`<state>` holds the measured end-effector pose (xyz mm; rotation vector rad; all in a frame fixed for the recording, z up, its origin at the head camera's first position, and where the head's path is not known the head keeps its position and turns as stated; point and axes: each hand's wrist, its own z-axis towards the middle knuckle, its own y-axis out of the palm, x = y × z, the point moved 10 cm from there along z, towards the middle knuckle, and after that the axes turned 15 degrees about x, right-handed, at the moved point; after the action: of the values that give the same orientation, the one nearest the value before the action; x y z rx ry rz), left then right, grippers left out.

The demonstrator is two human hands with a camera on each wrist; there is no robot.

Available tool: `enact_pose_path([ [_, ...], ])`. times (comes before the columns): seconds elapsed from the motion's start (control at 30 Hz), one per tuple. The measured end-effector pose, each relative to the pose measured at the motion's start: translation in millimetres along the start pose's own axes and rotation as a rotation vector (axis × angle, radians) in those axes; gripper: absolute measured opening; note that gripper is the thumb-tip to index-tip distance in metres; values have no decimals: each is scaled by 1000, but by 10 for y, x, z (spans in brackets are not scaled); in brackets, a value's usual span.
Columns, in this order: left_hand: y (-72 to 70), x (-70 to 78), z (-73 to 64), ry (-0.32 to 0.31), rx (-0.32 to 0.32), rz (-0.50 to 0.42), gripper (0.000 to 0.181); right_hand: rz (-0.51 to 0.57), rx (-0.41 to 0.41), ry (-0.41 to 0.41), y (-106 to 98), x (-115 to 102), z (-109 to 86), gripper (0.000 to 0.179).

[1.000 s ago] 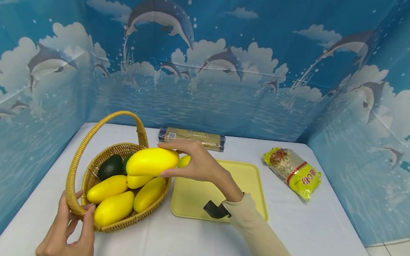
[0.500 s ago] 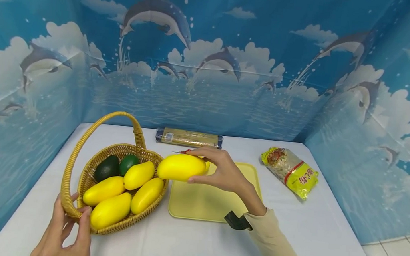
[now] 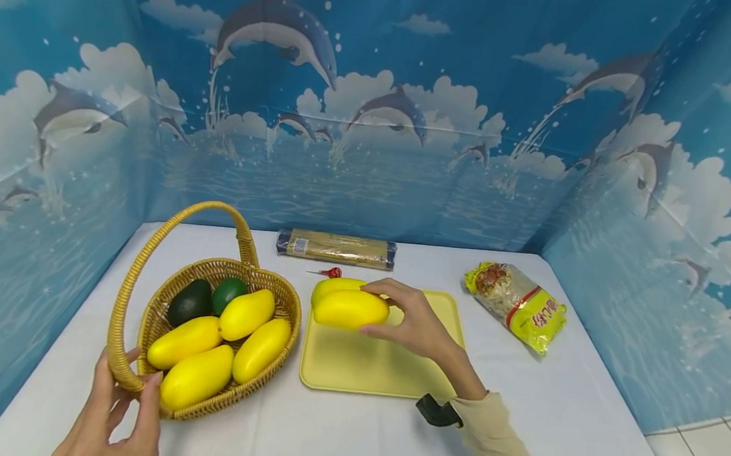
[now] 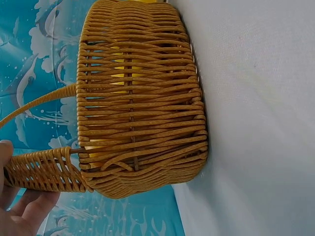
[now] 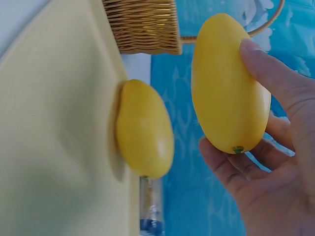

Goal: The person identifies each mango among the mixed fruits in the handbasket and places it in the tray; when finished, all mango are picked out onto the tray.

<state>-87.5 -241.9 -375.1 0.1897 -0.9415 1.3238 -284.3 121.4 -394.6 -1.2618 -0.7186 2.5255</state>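
My right hand (image 3: pixel 418 327) pinches a yellow mango (image 3: pixel 351 310) between thumb and fingers above the pale yellow tray (image 3: pixel 380 374). In the right wrist view, a small green stem spot shows on its lower end. Another mango (image 5: pixel 145 130) lies at the tray's far-left part, partly covered by the held one in the head view. At lower left, my left hand (image 3: pixel 111 412) grips the base of the handle (image 3: pixel 119 309) of a wicker basket (image 4: pixel 142 108). Inside the basket are several mangoes (image 3: pixel 197 378), a dark avocado (image 3: pixel 190 304) and a green round fruit (image 3: pixel 228 293).
Behind the tray lies a clear-wrapped golden packet (image 3: pixel 336 249) with dark ends. A small red-handled item (image 3: pixel 333 273) with a thin point sits between them. To the right is a yellow-and-clear food bag (image 3: pixel 517 304). Dolphin-print curtains (image 3: pixel 369 178) enclose the white table.
My right hand has carried the mango rightward from over the basket to over the tray. My left hand has kept its grip on the basket handle.
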Motion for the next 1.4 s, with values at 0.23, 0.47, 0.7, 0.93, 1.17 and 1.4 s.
enact_pose_path([
  [0.23, -8, -23, 20, -17, 19, -7, 75, -15, -39, 29, 208, 167, -39, 63],
  [0.47, 3, -30, 14, -17, 33, -32, 75, -97, -57, 81, 332, 294, -79, 65],
  [0.7, -3, 4, 22, -28, 9, 1, 76, -135, -65, 82, 406, 347, -84, 63],
  [0.93, -2, 17, 2, -20, 0, -6, 76, -162, -62, 75, 455, 397, -105, 63],
  [1.17, -15, 15, 2, -19, 2, -27, 74, -173, -67, 62, 512, 399, -108, 63],
  [1.4, -8, 23, 3, -20, -1, -13, 74, -189, -71, 81, 521, 440, -123, 65],
])
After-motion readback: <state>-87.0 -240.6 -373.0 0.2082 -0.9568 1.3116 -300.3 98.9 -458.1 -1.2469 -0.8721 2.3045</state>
